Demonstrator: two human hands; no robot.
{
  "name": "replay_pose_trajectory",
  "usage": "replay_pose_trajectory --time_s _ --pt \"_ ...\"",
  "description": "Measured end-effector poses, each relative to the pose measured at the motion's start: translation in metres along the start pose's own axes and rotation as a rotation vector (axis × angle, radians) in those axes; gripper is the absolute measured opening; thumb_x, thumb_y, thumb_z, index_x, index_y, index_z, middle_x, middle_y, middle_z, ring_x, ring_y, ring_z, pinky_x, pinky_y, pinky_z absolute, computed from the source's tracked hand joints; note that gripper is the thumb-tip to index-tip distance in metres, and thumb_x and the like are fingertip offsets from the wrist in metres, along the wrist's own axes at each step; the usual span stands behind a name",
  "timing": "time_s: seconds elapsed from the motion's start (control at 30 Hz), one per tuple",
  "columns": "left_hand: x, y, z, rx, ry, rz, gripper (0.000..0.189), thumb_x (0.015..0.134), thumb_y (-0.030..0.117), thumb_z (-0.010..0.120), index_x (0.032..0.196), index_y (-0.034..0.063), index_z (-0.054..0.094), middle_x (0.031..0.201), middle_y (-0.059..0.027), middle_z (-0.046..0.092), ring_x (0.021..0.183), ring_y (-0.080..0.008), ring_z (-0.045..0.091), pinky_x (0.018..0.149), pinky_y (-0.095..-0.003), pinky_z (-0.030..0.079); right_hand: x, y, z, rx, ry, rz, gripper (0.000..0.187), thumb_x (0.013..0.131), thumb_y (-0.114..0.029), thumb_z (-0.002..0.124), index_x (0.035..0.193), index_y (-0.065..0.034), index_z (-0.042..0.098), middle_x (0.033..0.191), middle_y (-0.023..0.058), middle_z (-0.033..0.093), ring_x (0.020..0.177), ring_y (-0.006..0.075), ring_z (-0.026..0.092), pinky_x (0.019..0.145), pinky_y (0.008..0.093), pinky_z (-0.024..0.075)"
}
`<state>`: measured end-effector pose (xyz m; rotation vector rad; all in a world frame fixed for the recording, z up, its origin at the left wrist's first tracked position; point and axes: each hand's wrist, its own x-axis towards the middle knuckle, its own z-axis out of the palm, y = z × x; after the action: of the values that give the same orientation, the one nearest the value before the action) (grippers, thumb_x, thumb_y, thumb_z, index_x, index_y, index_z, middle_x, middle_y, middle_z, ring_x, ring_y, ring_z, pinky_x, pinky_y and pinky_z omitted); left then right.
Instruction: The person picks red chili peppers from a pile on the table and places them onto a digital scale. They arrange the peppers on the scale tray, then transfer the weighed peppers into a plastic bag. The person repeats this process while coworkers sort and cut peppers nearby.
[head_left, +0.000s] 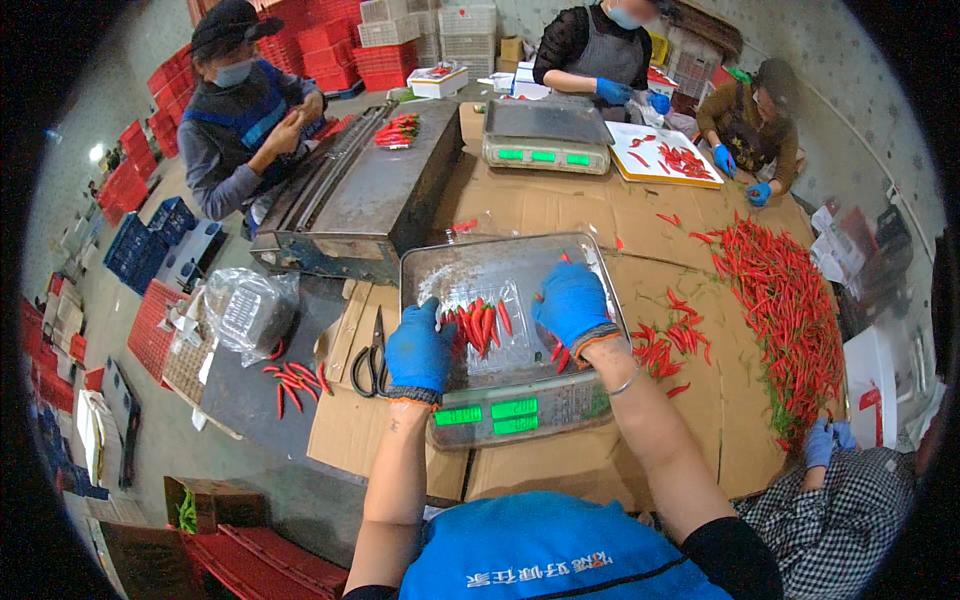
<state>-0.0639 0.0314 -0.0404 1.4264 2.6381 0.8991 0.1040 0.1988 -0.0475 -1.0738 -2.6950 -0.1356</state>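
Observation:
Before me a digital scale (517, 420) with a metal pan (510, 251) carries a clear plastic tray (504, 295). Several red chilies (480, 324) lie side by side in the tray. My left hand (417, 343), in a blue glove, is at the tray's left side; its fingertips are partly hidden near the chilies. Over the right part of the pan, my gloved right hand (576, 304) is closed, with red chili tips (565, 257) poking out. A few loose chilies (560, 357) rest on the pan just below it.
Black-handled scissors (370, 365) lie left of the scale, near loose chilies (294, 381) and bagged plastic trays (251, 307). A large chili heap (780, 322) covers the right side. Beyond stand a metal wrapping machine (352, 195) and another scale (546, 146). Several co-workers surround the table.

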Motion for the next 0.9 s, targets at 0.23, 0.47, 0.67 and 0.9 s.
replay_pose_trajectory --time_s 0.23,0.47,0.67,0.9 --pt "-0.002 -0.001 -0.002 -0.013 0.035 -0.024 0.030 0.081 0.022 0.067 0.109 0.0098 0.064 0.097 -0.0136 0.063 0.083 -0.0325 0.064 0.070 -0.0403 0.051 0.010 -0.037 -0.011 0.215 -0.083 -0.002 0.037 0.075 -0.039 0.063 0.079 -0.0031 0.071 0.087 0.0187 0.063 0.083 0.0349 0.060 0.075 0.0442 0.0494" --pt "-0.012 -0.006 -0.011 -0.140 0.154 -0.012 0.024 0.083 0.020 0.067 0.105 0.0113 0.066 0.094 -0.0115 0.064 0.079 -0.0313 0.064 0.067 -0.0391 0.051 0.009 -0.011 -0.026 0.256 -0.029 0.040 0.034 0.078 -0.039 0.063 0.074 -0.0061 0.071 0.079 0.0176 0.063 0.078 0.0340 0.061 0.074 0.0446 0.0492" --pt "-0.014 0.014 -0.011 -0.188 0.113 0.046 0.024 0.083 0.021 0.067 0.105 0.0117 0.067 0.093 -0.0110 0.064 0.077 -0.0303 0.064 0.065 -0.0372 0.051 -0.005 0.011 -0.025 -0.010 -0.102 -0.038 0.036 0.076 -0.042 0.065 0.073 -0.0059 0.071 0.079 0.0170 0.064 0.077 0.0314 0.061 0.071 0.0417 0.0490" --pt "-0.020 0.023 -0.017 -0.197 0.054 0.065 0.027 0.082 0.020 0.067 0.107 0.0119 0.067 0.094 -0.0113 0.063 0.078 -0.0296 0.064 0.066 -0.0365 0.051 0.003 -0.013 0.012 -0.165 0.043 0.043 0.032 0.073 -0.037 0.067 0.073 -0.0052 0.070 0.081 0.0165 0.064 0.076 0.0313 0.061 0.069 0.0397 0.0481"
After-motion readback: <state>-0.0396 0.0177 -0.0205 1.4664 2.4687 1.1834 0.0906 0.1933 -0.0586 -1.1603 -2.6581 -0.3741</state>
